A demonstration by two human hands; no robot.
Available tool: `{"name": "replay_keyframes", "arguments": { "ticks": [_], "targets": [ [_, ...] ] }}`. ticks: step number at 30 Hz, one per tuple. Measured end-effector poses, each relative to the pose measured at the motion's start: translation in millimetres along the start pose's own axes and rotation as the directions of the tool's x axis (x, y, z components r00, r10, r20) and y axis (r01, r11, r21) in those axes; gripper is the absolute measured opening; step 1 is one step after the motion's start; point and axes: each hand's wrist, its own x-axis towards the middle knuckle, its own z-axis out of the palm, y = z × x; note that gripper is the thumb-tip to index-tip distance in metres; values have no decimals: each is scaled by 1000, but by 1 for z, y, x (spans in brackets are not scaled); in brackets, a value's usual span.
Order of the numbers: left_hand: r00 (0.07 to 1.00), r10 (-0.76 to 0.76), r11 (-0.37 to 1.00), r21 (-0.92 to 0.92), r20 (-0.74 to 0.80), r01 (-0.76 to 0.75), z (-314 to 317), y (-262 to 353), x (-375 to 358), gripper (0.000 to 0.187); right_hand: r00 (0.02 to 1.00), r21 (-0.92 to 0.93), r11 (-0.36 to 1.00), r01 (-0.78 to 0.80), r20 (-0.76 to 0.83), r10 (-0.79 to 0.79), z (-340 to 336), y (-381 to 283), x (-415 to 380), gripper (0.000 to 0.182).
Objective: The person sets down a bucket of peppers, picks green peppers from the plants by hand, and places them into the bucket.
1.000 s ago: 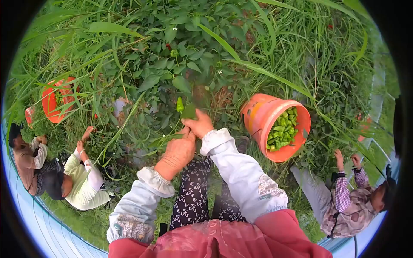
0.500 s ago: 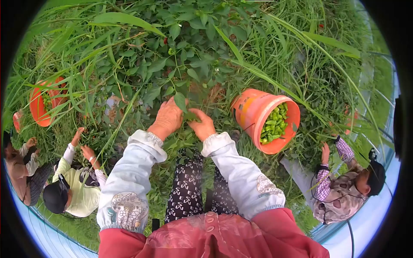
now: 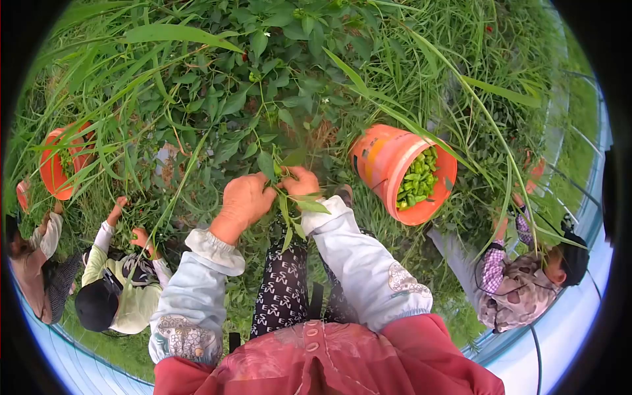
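Note:
My left hand is closed, its thumb and fingertips pinched together at a leafy pepper branch. Close beside it, my right hand has its fingers curled round the same branch. Green leaves stick out between and below the two hands; whether a pepper is among them is hidden. In front of my hands stands the bushy pepper plant. To the right, an orange bucket lies tilted with its mouth towards me, holding many green peppers.
Another orange bucket stands at far left. Two people crouch on the left, one in a pale yellow top; a third is on the right. Long grass blades arch across the right side. Sheeting borders the plot.
My hands have come slightly nearer to me, and the left has turned, its fingertips now pinched. Leaves of the branch now hang below my fingers. The left co-worker's hand now shows something green.

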Motion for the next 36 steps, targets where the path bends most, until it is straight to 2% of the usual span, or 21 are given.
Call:
{"name": "replay_keyframes", "arguments": {
  "ticks": [2,3,4,5,6,7,8,9,11,12,13,15,17,18,25,31,34,36],
  "targets": [
    [995,-62,982,-184,-77,47,5,-17,3,20,1000,123,992,21,-15,-19,5,18,7,31],
    [996,-55,982,-182,-67,42,14,-35,11,20,1000,128,992,15,-25,-12,5,21,8,31],
    [971,-240,770,-606,17,201,27,-55,21,19,999,133,990,40,6,-41,3,21,7,31],
    [914,-364,363,-876,180,317,33,-72,29,18,997,136,989,63,37,-69,0,19,7,31],
    [941,-277,151,-958,194,242,31,-83,32,20,996,160,986,-42,89,28,-3,5,3,31],
    [964,-194,-81,-982,184,171,28,-97,35,22,996,158,986,-52,86,38,-4,0,2,31],
    [951,-74,-295,-918,300,267,45,-123,50,28,991,204,976,-75,120,51,-5,-4,5,31],
    [950,-84,-301,-916,301,264,50,-130,61,28,986,252,962,-103,157,65,-5,-9,6,31],
    [966,-119,142,-959,231,247,57,-136,78,34,980,219,970,-103,187,62,-9,-20,7,31],
    [957,-230,116,-971,177,208,63,-118,89,32,981,237,969,-76,194,29,-8,-22,9,31],
    [982,-176,228,-973,-69,-27,108,-143,119,30,979,251,967,-49,203,-3,-8,-24,11,31],
    [947,-111,317,-914,-303,-255,133,-144,146,28,979,279,959,-57,203,-1,-5,-31,12,29],
    [993,-99,357,-934,-66,-27,64,-68,147,34,962,254,957,-138,265,69,-6,-42,12,30],
    [995,-90,400,-917,-47,-8,56,-57,150,34,959,264,951,-163,268,90,-7,-43,13,30],
    [993,-74,516,-856,-93,-42,48,-45,156,33,951,250,959,-131,305,50,-12,-59,18,29],
    [994,-67,584,-811,-82,-28,37,-53,150,32,946,340,927,-156,320,42,-11,-59,16,30],
    [995,-59,625,-780,-86,-30,33,-57,151,31,925,256,957,-133,379,28,-21,-64,20,30],
    [995,-51,667,-744,-87,-31,32,-61,146,31,896,350,915,-204,443,30,-33,-69,25,30]
  ]
}}
